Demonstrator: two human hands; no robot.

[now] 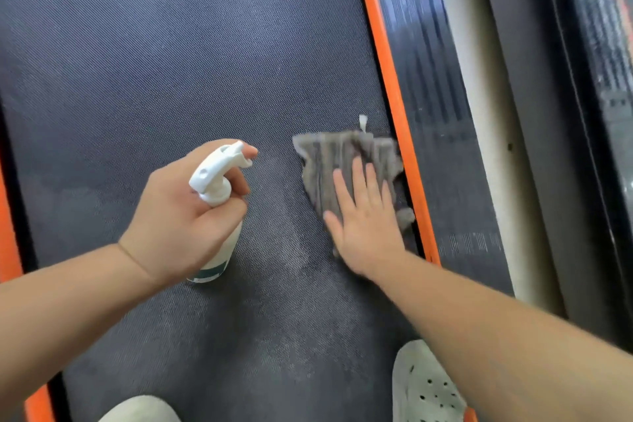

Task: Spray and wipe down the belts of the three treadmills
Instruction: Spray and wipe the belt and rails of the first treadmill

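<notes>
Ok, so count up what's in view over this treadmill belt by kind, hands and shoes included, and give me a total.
Spray bottle: 1
Grey cloth: 1
Hands: 2, left hand gripping the bottle, right hand flat on the cloth
Pale shoes: 2, left shoe, right shoe
Total: 6

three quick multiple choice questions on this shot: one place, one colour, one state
1. Where on the belt does the grey cloth lie? A at its left edge; B by the right orange strip; C in its middle.
2. Trigger head of the spray bottle: A white; B orange; C black.
3. The right hand is: A gripping the bottle; B idle; C pressing flat on the cloth.
1 B, it reaches the strip-side edge. 2 A, white above the left hand gripping it. 3 C, straight fingers lie on the cloth.
</notes>
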